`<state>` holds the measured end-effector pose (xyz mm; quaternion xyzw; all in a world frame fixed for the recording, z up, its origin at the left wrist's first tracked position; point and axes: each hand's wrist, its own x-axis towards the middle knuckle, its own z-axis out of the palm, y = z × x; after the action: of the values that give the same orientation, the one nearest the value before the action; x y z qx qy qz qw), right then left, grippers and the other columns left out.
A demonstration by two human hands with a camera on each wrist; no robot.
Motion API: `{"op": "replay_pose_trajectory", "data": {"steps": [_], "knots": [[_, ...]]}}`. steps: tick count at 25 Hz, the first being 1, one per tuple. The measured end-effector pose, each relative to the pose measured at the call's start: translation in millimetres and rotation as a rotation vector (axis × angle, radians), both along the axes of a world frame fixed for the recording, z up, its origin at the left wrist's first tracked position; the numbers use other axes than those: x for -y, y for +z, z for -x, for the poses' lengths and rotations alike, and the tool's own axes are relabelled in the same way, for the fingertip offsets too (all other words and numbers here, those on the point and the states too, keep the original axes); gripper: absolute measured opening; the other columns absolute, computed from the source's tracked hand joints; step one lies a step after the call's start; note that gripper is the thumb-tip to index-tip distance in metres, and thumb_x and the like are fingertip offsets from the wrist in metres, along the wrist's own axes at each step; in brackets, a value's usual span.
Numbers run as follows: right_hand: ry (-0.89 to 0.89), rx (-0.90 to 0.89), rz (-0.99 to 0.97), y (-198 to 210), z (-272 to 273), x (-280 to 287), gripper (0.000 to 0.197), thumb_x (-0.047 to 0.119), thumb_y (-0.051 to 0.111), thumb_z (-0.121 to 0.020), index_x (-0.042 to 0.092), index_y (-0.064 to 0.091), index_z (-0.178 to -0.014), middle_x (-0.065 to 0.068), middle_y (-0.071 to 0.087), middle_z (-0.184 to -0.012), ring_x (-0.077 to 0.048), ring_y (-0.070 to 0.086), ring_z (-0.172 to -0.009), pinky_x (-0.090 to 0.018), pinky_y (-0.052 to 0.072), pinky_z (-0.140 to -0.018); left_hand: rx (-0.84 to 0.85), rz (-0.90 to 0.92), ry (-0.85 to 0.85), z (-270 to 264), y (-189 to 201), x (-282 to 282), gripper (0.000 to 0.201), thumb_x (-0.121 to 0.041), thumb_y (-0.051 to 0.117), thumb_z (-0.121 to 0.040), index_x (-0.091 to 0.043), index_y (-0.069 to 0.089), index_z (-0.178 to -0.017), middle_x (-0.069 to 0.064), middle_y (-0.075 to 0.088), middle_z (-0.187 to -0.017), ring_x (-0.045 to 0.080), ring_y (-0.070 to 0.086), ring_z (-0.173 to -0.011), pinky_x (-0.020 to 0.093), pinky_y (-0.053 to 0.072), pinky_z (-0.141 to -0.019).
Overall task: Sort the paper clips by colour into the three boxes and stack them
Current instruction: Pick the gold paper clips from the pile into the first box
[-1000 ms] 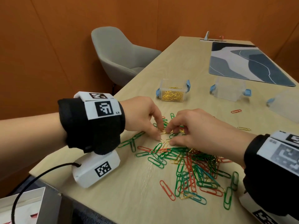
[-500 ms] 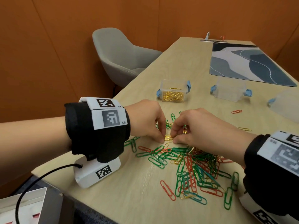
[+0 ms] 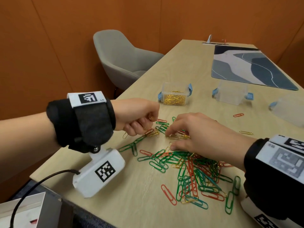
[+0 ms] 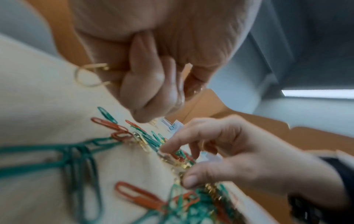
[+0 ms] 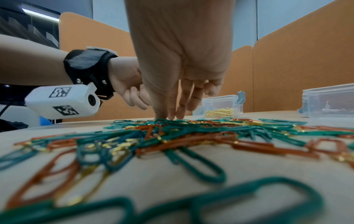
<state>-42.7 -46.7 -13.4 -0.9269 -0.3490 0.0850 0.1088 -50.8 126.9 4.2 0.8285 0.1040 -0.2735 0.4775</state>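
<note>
A mixed pile of green, red and gold paper clips (image 3: 197, 171) lies on the table in front of me. My left hand (image 3: 144, 124) hovers just above the table left of the pile, curled into a fist round gold clips (image 4: 90, 75) that stick out of it. My right hand (image 3: 171, 140) reaches over the pile's far edge. Its index finger and thumb are spread, with their tips down on loose gold clips (image 3: 174, 137). Farther back, a clear box (image 3: 175, 96) holds gold clips. An empty clear box (image 3: 232, 94) stands to its right, and a third box (image 3: 289, 111) is cut off at the right edge.
A stray red clip (image 3: 238, 115) and a gold one (image 3: 246, 132) lie right of the hands. A blue-grey desk mat (image 3: 250, 66) covers the far table. A grey chair (image 3: 121, 60) stands beyond the table's left edge. A white carton (image 3: 24, 209) sits at bottom left.
My left hand has lifted off the table and drawn back to the left, closing into a fist on gold clips. My right hand has stayed at the pile, its fingers now spread apart.
</note>
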Motion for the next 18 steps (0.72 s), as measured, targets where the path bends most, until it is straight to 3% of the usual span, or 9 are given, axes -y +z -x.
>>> {"op": "replay_pose_trajectory", "data": {"steps": [3,6,8,11,14,16,18], "knots": [[-0.021,-0.016,0.0,-3,-2,-1,0.031,0.041,0.066,-0.081,0.034,0.064,-0.111,0.012,0.057,-0.104,-0.009,0.052,-0.095,-0.021,0.037,-0.074,-0.071,0.264,0.137,-2,-3,-9,0.031,-0.021,0.035,-0.089,-0.019,0.027,-0.059,-0.006,0.022,-0.05,0.005,0.017,-0.034,0.012,0.009,-0.031],[-0.05,-0.059,-0.035,-3,-3,-1,0.016,0.03,0.068,-0.082,0.029,0.07,-0.097,0.013,0.06,-0.083,-0.002,0.049,-0.068,-0.008,0.032,-0.053,-0.126,0.405,0.225,-2,-5,-13,0.028,-0.017,0.038,-0.089,-0.017,0.03,-0.062,-0.004,0.029,-0.049,0.004,0.025,-0.033,0.011,0.015,-0.026],[-0.059,-0.075,-0.037,-2,-2,0,0.006,0.025,0.066,-0.083,0.026,0.07,-0.088,0.013,0.057,-0.072,-0.001,0.048,-0.061,-0.007,0.032,-0.048,-0.141,0.445,0.23,0,-5,-15,0.02,-0.012,0.039,-0.089,-0.014,0.033,-0.07,-0.001,0.039,-0.055,0.005,0.032,-0.036,0.01,0.022,-0.027],[-0.035,-0.106,0.01,-4,0,1,0.009,0.023,0.058,-0.089,0.023,0.064,-0.082,0.012,0.06,-0.077,-0.004,0.053,-0.071,-0.013,0.039,-0.058,-0.121,0.43,0.186,-2,-6,-15,0.017,-0.008,0.038,-0.092,-0.011,0.039,-0.075,0.002,0.046,-0.061,0.005,0.039,-0.04,0.01,0.028,-0.032],[0.027,-0.101,0.063,-4,1,2,0.015,0.02,0.05,-0.092,0.022,0.058,-0.08,0.015,0.053,-0.071,-0.004,0.051,-0.072,-0.014,0.04,-0.062,-0.125,0.354,0.156,-4,-7,-9,0.021,-0.014,0.04,-0.095,-0.008,0.046,-0.075,0.001,0.048,-0.061,0.006,0.044,-0.042,0.011,0.035,-0.034],[0.052,-0.064,0.07,-2,2,3,0.014,0.022,0.047,-0.093,0.02,0.057,-0.082,0.009,0.059,-0.081,-0.012,0.055,-0.082,-0.023,0.046,-0.071,-0.143,0.341,0.173,-5,-6,-6,0.025,-0.02,0.039,-0.097,-0.007,0.052,-0.081,0.002,0.049,-0.061,0.007,0.047,-0.042,0.013,0.039,-0.035],[0.046,0.016,-0.036,0,2,2,0.012,0.025,0.047,-0.093,0.022,0.056,-0.085,0.007,0.06,-0.087,-0.011,0.054,-0.084,-0.026,0.044,-0.075,-0.142,0.34,0.197,-5,-7,-2,0.032,-0.024,0.036,-0.099,-0.004,0.056,-0.085,0.004,0.05,-0.065,0.009,0.05,-0.043,0.015,0.043,-0.037]]}}
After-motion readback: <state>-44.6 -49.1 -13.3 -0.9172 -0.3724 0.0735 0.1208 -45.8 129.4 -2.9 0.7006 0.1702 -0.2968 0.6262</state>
